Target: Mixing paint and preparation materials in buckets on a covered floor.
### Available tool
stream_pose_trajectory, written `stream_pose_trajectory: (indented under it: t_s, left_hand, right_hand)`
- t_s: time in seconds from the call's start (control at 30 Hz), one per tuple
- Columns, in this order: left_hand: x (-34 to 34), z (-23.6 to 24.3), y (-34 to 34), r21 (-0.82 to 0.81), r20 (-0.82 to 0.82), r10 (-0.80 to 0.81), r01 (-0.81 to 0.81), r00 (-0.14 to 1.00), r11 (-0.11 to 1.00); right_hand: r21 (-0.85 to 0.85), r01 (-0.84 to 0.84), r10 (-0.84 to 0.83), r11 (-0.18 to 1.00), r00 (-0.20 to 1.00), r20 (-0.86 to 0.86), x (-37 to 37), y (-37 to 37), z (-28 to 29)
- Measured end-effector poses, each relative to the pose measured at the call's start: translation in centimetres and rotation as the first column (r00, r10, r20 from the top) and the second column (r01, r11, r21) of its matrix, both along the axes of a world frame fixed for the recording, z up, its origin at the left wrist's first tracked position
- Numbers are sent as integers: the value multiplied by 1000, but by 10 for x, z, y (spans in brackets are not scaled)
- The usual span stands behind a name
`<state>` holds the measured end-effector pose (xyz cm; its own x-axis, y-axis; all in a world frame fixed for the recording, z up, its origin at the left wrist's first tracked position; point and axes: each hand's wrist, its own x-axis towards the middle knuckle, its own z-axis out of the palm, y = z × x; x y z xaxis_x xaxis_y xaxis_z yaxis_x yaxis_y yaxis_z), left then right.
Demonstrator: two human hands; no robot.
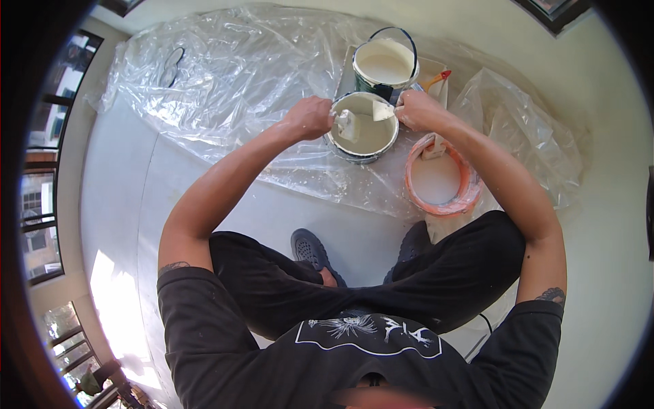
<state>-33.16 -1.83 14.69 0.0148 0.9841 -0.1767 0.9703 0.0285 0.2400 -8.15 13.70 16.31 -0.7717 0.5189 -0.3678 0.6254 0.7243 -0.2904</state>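
Both my hands are over a dark green bucket (362, 158) with a whitish, smooth mass inside. My left hand (311, 117) is closed at the bucket's left rim around a scraper (349, 126), whose blade is coated with pale paste and hangs inside the opening. At the right rim, my right hand (419, 110) grips a putty knife (383, 111); its light, wedge-shaped blade points left over the bucket. The two blades are apart. Most of both handles is hidden by my fingers.
A second bucket (385, 65) of whitish liquid stands behind, its handle raised. A brush (436, 80) with a red-tipped handle lies beside it. Nearer right, an orange bucket (470, 194) holds pale liquid and a coated tool. Crumpled clear plastic sheeting (231, 88) covers the floor.
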Motion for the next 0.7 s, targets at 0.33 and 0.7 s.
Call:
stream_pose_trajectory:
  t_s: [0.33,0.7]
  left_hand:
    - [1,47,-36,108,71,123,-130,990,986]
    - [27,66,-34,186,150,63,-91,987,978]
  right_hand:
    - [7,-24,24,1000,997,-80,-10,-13,-39]
    - [-263,-26,-35,965,974,-223,-20,4,-77]
